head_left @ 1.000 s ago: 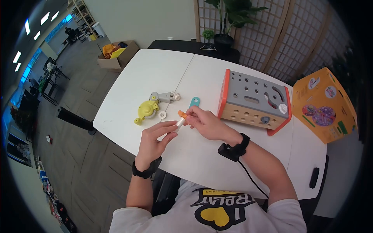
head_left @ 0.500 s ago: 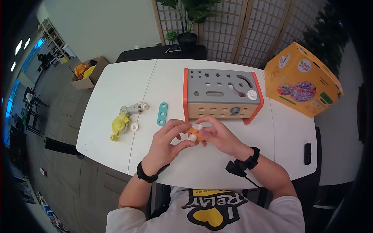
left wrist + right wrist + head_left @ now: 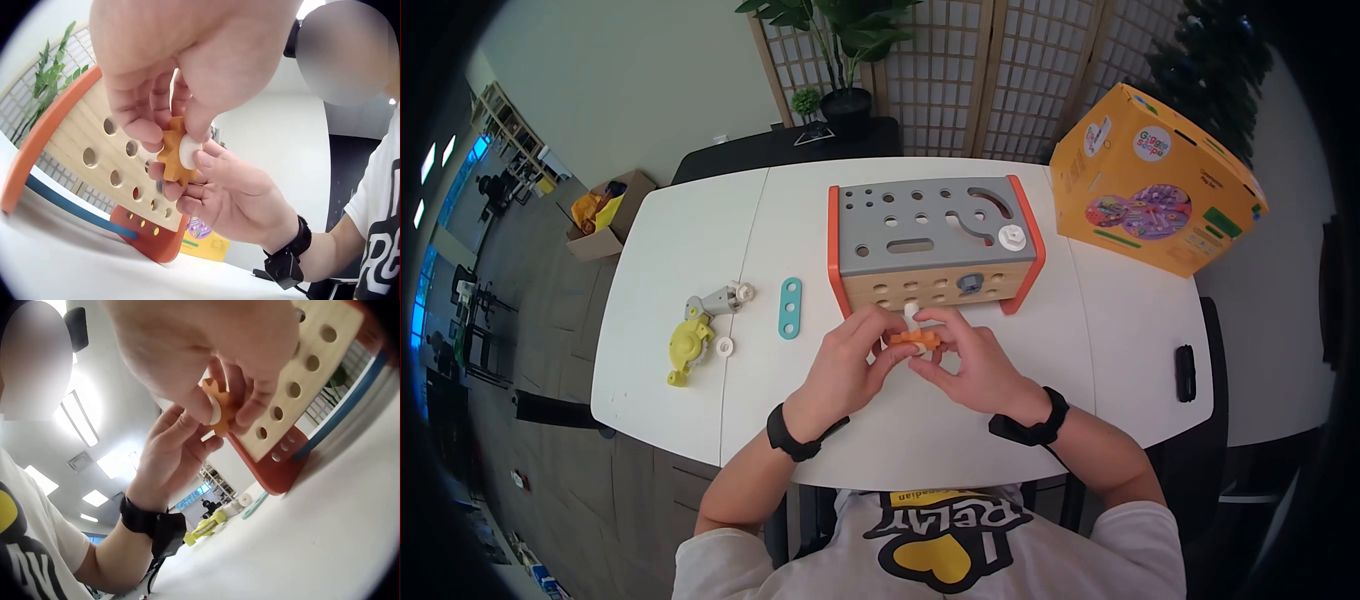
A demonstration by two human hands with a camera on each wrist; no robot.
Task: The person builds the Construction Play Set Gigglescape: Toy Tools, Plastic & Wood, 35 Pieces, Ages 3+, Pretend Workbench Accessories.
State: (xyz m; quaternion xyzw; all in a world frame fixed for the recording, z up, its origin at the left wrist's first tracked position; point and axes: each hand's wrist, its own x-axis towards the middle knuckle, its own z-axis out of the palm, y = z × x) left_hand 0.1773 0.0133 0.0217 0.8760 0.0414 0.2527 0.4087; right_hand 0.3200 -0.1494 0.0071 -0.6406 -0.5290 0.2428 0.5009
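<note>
Just in front of a wooden toolbox toy (image 3: 855, 262), both hands hold an orange gear (image 3: 172, 156) with a white bolt (image 3: 912, 314) through it. My left hand (image 3: 838, 368) pinches the gear from the left, its thumb beside the round white bolt head (image 3: 189, 152). From the other side my right hand (image 3: 978, 368) grips the same piece, thumb on the bolt head in the left wrist view. The bolt's shank points away from the body, toward the holed wooden front panel (image 3: 284, 403), and overlaps its lower edge in the head view. Fingers hide part of the gear.
Left of the toolbox lie a teal strip with holes (image 3: 790, 308), a small white ring (image 3: 725, 347) and a yellow and grey toy assembly (image 3: 690, 342). A large orange box (image 3: 1155, 185) stands at the back right. A black object (image 3: 1185, 374) lies near the right edge.
Both hands have carried the gear and bolt from near the teal strip to the toolbox's front. The bolt has been turned so its shank points at the box. The head view has shifted.
</note>
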